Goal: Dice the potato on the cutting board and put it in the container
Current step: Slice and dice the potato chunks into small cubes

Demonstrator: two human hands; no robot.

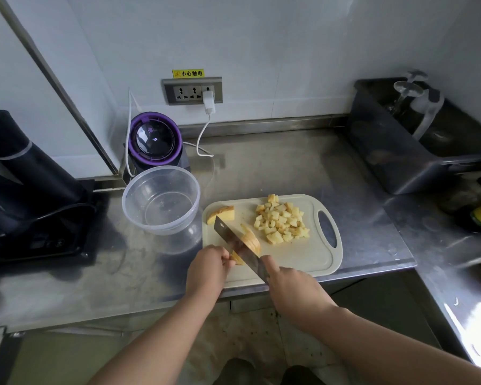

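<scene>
My left grip [210,263] pinches the potato [252,241] on the board [303,259]; my right grip [289,284] clasps the knife [225,230]. The blade runs just beside the left grip, so a slipping slice could cut me.

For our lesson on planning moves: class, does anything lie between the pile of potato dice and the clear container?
Yes. An uncut potato wedge lies at the cutting board's left end, between the dice and the container, and the knife slants across there too.
</scene>
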